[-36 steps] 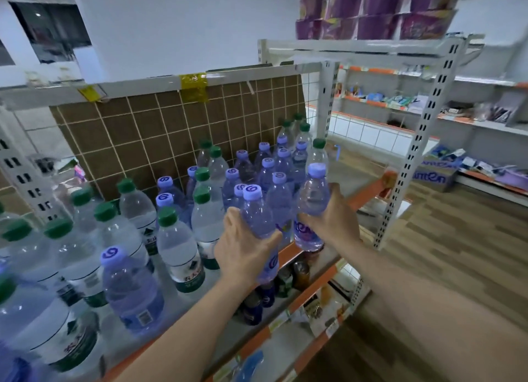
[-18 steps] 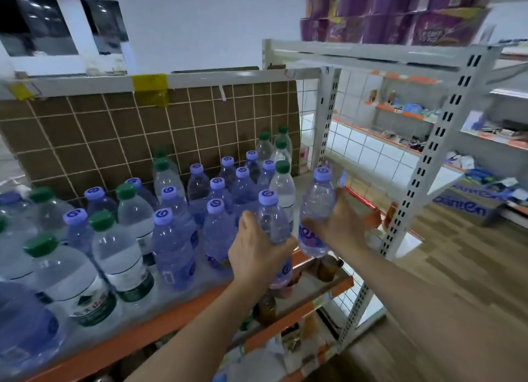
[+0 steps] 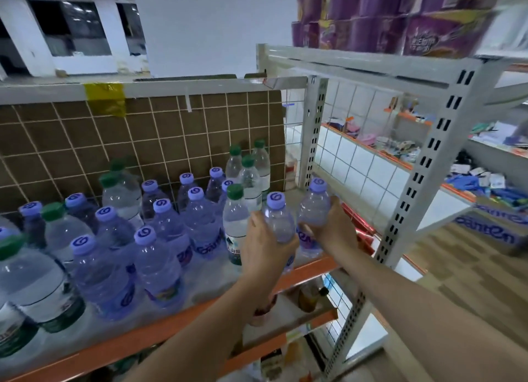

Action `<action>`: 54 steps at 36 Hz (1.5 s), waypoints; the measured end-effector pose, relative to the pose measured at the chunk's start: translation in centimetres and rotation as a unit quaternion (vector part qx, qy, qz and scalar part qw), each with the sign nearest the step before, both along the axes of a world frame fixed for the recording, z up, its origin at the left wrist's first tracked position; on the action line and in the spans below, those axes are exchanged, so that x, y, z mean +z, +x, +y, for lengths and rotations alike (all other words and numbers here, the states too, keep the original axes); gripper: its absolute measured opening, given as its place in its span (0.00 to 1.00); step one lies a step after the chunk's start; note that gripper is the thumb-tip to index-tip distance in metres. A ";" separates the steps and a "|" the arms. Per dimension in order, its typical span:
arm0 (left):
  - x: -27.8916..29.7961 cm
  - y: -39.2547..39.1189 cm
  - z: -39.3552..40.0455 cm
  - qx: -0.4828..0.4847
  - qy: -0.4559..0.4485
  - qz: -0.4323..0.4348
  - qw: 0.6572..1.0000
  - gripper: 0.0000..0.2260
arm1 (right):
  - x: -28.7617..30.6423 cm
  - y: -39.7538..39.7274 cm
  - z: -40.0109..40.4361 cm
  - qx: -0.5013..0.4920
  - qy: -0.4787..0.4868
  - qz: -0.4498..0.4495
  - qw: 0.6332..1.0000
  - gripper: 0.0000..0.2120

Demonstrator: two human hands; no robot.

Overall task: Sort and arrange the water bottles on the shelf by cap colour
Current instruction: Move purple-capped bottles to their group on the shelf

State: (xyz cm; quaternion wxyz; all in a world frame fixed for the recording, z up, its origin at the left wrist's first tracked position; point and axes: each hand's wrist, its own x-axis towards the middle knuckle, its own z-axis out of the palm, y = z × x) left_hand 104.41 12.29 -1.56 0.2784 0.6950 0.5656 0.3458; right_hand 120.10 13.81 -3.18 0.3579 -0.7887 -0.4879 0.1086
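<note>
My left hand [image 3: 265, 247] grips a purple-capped bottle [image 3: 278, 218] by its body near the shelf's front edge. My right hand [image 3: 335, 227] grips a second purple-capped bottle [image 3: 314, 207] just to its right, at the right end of the shelf [image 3: 308, 267]. Both bottles stand upright, close together. Left of them stand several purple-capped bottles [image 3: 160, 256] mixed with green-capped bottles [image 3: 235, 221]. More green-capped ones [image 3: 251, 176] stand at the back right against the brown tiled panel, others at the far left [image 3: 31, 281].
A white perforated upright [image 3: 405, 210] stands right of my right hand. Purple packs [image 3: 385, 13] sit on the shelf above. Lower shelves [image 3: 303, 313] hold small jars and packets. Wooden floor and another rack with goods [image 3: 485, 181] lie to the right.
Both hands have carried their purple-capped bottles further right along the shelf and closer together. The view has swung right, so the mixed bottles have slid left.
</note>
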 end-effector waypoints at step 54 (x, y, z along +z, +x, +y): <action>3.7 -4.6 0.0 -0.040 0.037 0.023 0.998 0.09 | 1.8 -6.3 0.6 -0.009 0.126 -0.032 0.992 0.22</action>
